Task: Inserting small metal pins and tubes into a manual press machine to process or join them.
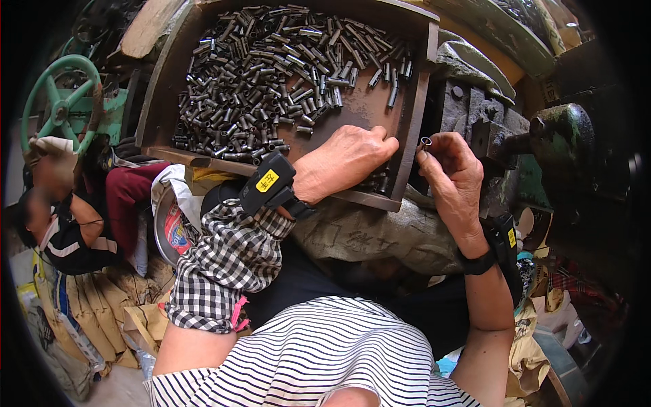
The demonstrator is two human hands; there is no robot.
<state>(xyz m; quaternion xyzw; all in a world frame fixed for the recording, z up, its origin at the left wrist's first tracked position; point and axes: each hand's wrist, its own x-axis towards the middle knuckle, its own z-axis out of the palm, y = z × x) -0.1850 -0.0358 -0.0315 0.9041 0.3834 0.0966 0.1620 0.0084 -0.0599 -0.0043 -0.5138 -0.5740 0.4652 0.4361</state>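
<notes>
A wooden tray [415, 125] in front of me holds a large heap of short dark metal tubes [251, 88], piled mostly at its left and far side. Inside its near right part is my left hand [349, 159], with the fingers curled closed; whatever they may hold is hidden. Just outside the tray's right wall, my right hand [456, 173] pinches one small metal tube [426, 142] between thumb and fingers, its round open end showing. A few more tubes lie partly hidden under my left hand by the near wall.
A greasy machine with a round metal head [563, 139] stands close on the right. Left of the tray are a green handwheel [61, 107], another person [74, 210] and a metal basin [163, 227]. A grey cloth sack [380, 237] lies below the tray.
</notes>
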